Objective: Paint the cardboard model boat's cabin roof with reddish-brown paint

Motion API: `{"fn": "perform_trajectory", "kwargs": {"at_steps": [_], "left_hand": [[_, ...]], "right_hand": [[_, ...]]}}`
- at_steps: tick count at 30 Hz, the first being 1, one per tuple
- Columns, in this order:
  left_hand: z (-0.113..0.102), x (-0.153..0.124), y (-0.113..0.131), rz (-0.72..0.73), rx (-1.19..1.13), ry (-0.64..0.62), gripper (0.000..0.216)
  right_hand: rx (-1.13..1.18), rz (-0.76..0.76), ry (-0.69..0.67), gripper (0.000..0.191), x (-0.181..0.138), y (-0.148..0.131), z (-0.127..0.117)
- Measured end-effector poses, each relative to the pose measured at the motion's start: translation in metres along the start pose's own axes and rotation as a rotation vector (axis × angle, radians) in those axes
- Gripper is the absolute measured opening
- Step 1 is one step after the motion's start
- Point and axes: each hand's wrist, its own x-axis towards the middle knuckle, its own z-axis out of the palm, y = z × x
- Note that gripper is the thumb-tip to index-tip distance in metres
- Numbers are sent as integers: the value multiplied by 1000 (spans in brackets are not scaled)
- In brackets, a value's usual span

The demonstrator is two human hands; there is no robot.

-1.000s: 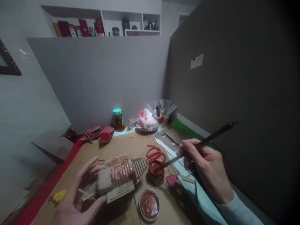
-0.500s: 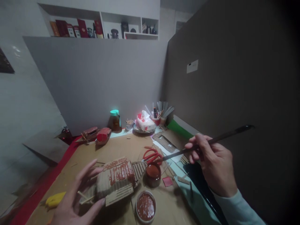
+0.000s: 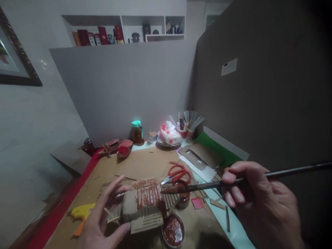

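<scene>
One long dark brush [image 3: 203, 187]: moved from round brown jar [image 3: 183, 202] to red-streaked cardboard model [image 3: 141, 202], suggesting coating; contact unclear.
Right hand [image 3: 267, 200]: gripping brush.
Left hand [image 3: 100, 221]: gripping model.

A tall, smooth grey panel [image 3: 124, 83] stands before me behind a brown cardboard-covered tabletop [image 3: 147, 160], meeting a darker grey-brown panel [image 3: 267, 110] with a small white label [image 3: 229, 67] on my right. Above, white recessed shelving [image 3: 164, 25] divides into compartments. To my left, a dark ornate picture frame [image 3: 19, 48] hangs on the pale wall [image 3: 52, 107]. The light is dim and cool.
</scene>
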Motion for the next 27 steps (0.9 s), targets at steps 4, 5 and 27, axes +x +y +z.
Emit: {"fn": "perform_trajectory", "kwargs": {"at_steps": [4,5,27], "left_hand": [[2,-4,5,-64,-18,1,67],[2,-4,6,-69,-11,8,69],[-8,-3,10,1,114,-2,70]], "right_hand": [[-30,-2,2,27,-2,3,0],[-42,-6,-6,26,-2,3,0],[-61,-102,-65,20,-11,0,1]]}}
